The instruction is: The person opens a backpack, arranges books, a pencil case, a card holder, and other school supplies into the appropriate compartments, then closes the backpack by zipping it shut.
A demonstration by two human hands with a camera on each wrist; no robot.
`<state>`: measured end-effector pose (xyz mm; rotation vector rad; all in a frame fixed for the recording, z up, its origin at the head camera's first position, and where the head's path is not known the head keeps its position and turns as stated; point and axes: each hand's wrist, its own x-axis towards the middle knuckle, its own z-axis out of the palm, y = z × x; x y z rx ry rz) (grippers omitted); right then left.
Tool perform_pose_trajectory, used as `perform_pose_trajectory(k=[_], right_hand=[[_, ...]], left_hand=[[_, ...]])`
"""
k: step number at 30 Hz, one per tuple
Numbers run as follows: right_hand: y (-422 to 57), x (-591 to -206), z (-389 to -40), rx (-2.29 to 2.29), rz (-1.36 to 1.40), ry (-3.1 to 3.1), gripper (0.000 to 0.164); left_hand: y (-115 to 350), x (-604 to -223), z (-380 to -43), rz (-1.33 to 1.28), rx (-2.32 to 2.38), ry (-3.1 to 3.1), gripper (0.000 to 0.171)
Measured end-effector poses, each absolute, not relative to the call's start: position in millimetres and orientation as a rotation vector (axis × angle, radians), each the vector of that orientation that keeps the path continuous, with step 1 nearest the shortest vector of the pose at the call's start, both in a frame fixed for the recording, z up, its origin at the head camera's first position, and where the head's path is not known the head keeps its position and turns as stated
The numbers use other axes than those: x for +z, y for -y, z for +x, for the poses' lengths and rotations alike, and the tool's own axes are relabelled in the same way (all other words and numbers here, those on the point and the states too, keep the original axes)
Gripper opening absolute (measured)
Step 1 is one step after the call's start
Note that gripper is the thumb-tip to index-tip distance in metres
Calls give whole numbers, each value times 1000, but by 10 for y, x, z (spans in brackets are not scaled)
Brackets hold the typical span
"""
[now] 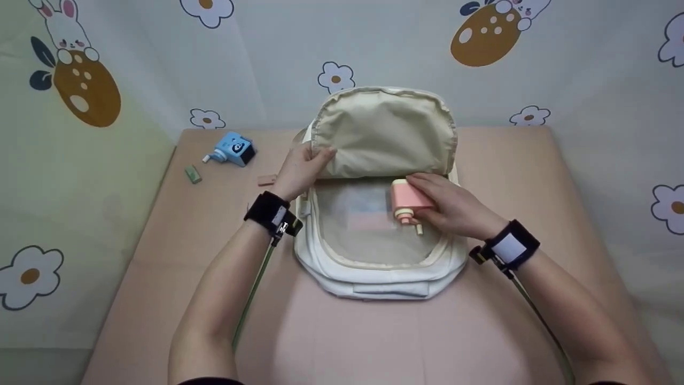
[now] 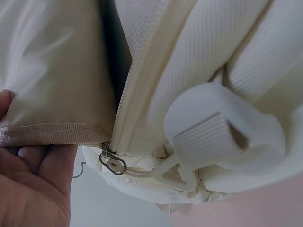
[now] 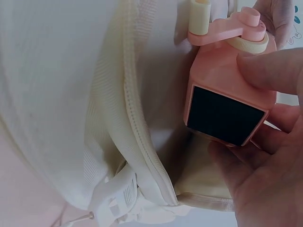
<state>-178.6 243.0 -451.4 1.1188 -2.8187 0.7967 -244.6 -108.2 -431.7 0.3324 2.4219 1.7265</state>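
Nearest is the bare front part of the pale brown tabletop (image 1: 347, 342), and on it lies a cream-white fabric backpack (image 1: 342, 274) with its zipped mouth unfastened. The two hands are apart from each other. The right hand (image 1: 454, 206) is clamped on a salmon-pink, box-shaped pencil sharpener with a cream ring and a small crank (image 1: 410, 197); this thing is at the right side of the opening, with the crank towards the wearer. Whether it touches the cloth inside, I cannot tell. The left hand (image 1: 300, 168) pinches the edge of the beige cloth flap (image 1: 385, 136), thumb on one face and fingers on the other, and the flap stands raised.

In my judgement, the step in hand is putting the pink sharpener into the backpack. The next move would call for lowering it below the zipper edge and letting go, while the flap is held away.

Farther, left of the backpack, lie a small pink block (image 1: 266, 180), a small green block (image 1: 193, 174) and a light-blue, box-shaped sharpener with a white-tipped crank (image 1: 233, 148), all outside the backpack.
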Motion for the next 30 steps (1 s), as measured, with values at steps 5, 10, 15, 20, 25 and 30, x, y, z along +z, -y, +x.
perform_pose_trajectory(k=[5, 10, 15, 20, 25, 30], right_hand=[[-2407, -4514, -1789, 761, 1112, 2848, 71], [-2388, -4538, -1804, 717, 1122, 2839, 70], [-2392, -4554, -1808, 691, 1126, 2817, 70], [-2395, -4536, -1793, 663, 1152, 2794, 70], [-2412, -4547, -1782, 670, 1174, 2736, 69], [-2427, -4575, -1772, 674, 1160, 2671, 66]], left_hand=[[1089, -4313, -2435, 304, 1720, -2427, 46], [1096, -4316, -2435, 286, 1719, -2435, 43], [1099, -4319, -2440, 272, 1730, -2430, 41], [1088, -4325, -2446, 259, 1721, -2421, 43], [1081, -4330, -2437, 258, 1721, -2425, 41], [1078, -4326, -2424, 257, 1728, -2421, 39]])
